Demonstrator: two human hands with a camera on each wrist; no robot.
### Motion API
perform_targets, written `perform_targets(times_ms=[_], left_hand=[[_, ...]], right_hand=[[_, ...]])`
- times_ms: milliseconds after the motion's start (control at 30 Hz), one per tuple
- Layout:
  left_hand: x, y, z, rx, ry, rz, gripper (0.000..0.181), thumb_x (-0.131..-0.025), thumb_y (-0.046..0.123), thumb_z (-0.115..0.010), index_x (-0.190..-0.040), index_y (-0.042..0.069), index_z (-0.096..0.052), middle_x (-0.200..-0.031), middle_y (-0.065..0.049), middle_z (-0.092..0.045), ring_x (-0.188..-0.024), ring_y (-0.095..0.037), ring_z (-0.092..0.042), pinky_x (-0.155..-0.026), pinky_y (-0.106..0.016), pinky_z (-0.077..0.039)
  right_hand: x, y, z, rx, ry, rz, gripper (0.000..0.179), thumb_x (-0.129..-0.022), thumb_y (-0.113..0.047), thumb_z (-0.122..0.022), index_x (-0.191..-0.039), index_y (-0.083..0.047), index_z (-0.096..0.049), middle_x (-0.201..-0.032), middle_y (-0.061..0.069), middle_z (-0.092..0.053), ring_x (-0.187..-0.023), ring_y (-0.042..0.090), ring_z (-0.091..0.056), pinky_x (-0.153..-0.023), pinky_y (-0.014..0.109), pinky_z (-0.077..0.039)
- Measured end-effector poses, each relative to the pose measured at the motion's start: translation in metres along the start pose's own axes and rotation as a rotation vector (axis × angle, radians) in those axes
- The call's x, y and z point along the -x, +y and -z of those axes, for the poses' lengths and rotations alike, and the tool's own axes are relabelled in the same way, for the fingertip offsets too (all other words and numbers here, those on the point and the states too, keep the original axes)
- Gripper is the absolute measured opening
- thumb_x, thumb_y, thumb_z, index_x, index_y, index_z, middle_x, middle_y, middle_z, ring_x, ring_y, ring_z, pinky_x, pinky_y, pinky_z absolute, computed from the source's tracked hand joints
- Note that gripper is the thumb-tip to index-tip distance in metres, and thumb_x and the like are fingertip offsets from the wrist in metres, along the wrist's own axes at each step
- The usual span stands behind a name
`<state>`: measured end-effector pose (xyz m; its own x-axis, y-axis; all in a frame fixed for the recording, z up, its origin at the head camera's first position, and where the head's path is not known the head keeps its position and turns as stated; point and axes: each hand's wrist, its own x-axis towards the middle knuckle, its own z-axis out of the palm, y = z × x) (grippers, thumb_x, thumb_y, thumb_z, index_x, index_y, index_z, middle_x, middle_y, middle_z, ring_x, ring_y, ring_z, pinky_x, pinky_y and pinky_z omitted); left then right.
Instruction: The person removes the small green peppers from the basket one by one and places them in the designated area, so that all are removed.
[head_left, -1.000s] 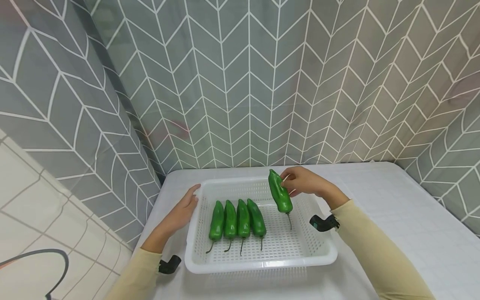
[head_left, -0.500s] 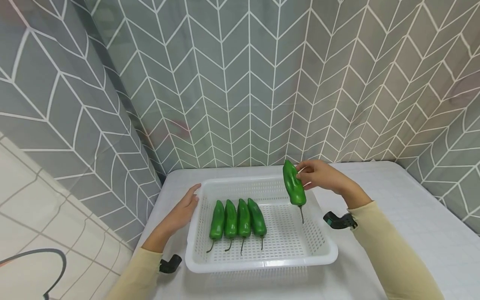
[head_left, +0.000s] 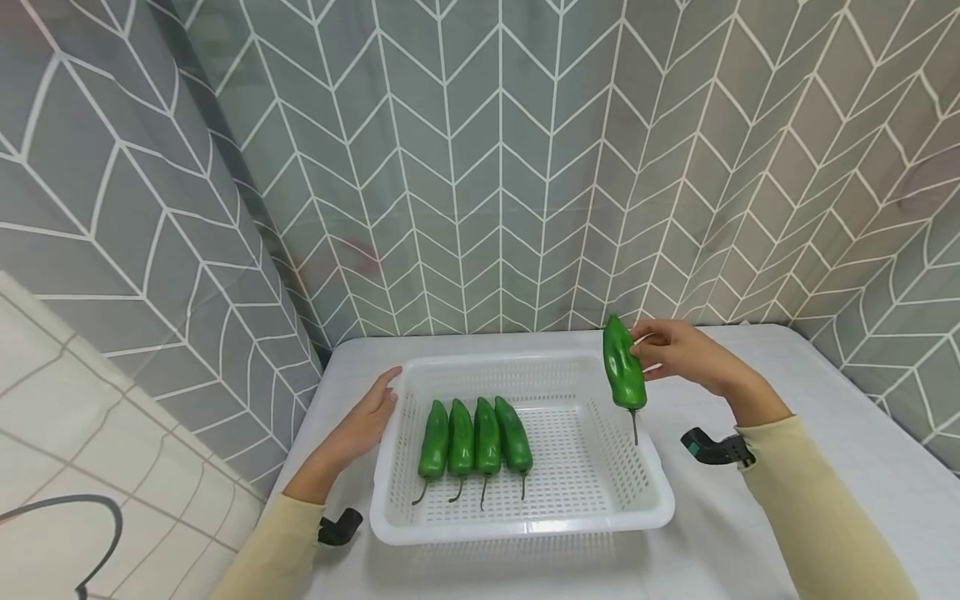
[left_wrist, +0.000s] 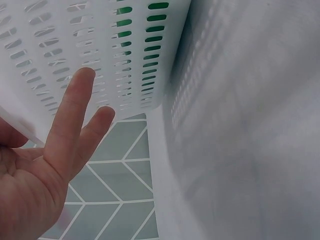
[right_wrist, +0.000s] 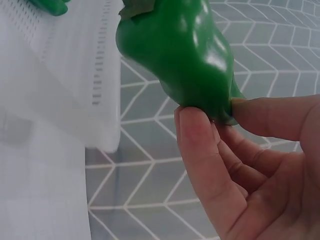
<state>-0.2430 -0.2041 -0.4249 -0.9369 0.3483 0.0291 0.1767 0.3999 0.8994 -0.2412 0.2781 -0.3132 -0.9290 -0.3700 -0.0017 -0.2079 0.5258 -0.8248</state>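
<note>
My right hand (head_left: 682, 354) pinches a green pepper (head_left: 622, 367) between thumb and fingertips, above the right wall of a white plastic basket (head_left: 525, 528). The pepper's tip points up and its thin stem hangs down. In the right wrist view, the thumb and fingers hold the glossy green pepper (right_wrist: 175, 50) by its side, apart from the basket. Several more green peppers (head_left: 487, 437) lie side by side in the basket's left half, stems toward me. My left hand (head_left: 363, 425) rests at the basket's left rim; in its wrist view two fingers (left_wrist: 70, 115) extend straight along the perforated wall.
A white-covered table (head_left: 757, 392) bears the basket and extends to its right. Grey curtains (head_left: 495, 167) with a white chevron pattern hang behind and at the sides. White tiles (head_left: 112, 433) and a dark cable (head_left: 112, 533) are at lower left.
My right hand has carried the pepper right and slightly up, from over the basket's interior to over its right wall. The left hand and the peppers in the basket have stayed put.
</note>
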Motion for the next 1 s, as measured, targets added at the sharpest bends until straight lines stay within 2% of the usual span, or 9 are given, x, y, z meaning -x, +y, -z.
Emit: perform_targets(times_ms=[200,633,833,1000], left_hand=[[0.000,0.000,0.000,0.000,-0.003,-0.002,0.053,-0.113,0.020,-0.023,-0.162,0.005,-0.008,-0.145,-0.027,-0.048,-0.129,-0.040,-0.055,-0.114,-0.060,-0.030],[0.001,0.003,0.000,0.003,0.007,0.015,0.053,-0.113,0.021,-0.023,-0.162,0.006,-0.008,-0.145,-0.026,-0.049,-0.127,-0.040,-0.056,-0.115,-0.061,-0.029],[0.001,0.003,-0.001,0.009,0.012,0.015,0.053,-0.113,0.021,-0.024,-0.162,0.006,-0.008,-0.146,-0.026,-0.048,-0.127,-0.040,-0.056,-0.115,-0.061,-0.028],[0.002,0.003,-0.002,0.001,0.022,0.017,0.053,-0.113,0.021,-0.024,-0.162,0.006,-0.009,-0.145,-0.026,-0.048,-0.126,-0.039,-0.057,-0.114,-0.061,-0.031]], right_hand=[[0.009,0.006,0.011,-0.007,0.015,-0.011,0.037,-0.104,-0.008,-0.057,-0.131,0.015,-0.048,-0.107,0.017,-0.067,-0.098,0.027,-0.069,-0.085,0.042,-0.060],[0.023,0.037,0.038,0.014,-0.038,-0.100,0.039,-0.105,-0.008,-0.054,-0.132,0.019,-0.044,-0.109,0.017,-0.069,-0.098,0.027,-0.070,-0.086,0.047,-0.059],[0.024,0.058,0.038,-0.011,-0.076,-0.194,0.041,-0.103,-0.008,-0.054,-0.132,0.018,-0.044,-0.107,0.014,-0.070,-0.096,0.026,-0.070,-0.087,0.047,-0.058],[0.022,0.077,0.030,-0.027,-0.110,-0.239,0.042,-0.103,-0.009,-0.053,-0.133,0.019,-0.043,-0.108,0.013,-0.069,-0.097,0.025,-0.069,-0.089,0.049,-0.057]])
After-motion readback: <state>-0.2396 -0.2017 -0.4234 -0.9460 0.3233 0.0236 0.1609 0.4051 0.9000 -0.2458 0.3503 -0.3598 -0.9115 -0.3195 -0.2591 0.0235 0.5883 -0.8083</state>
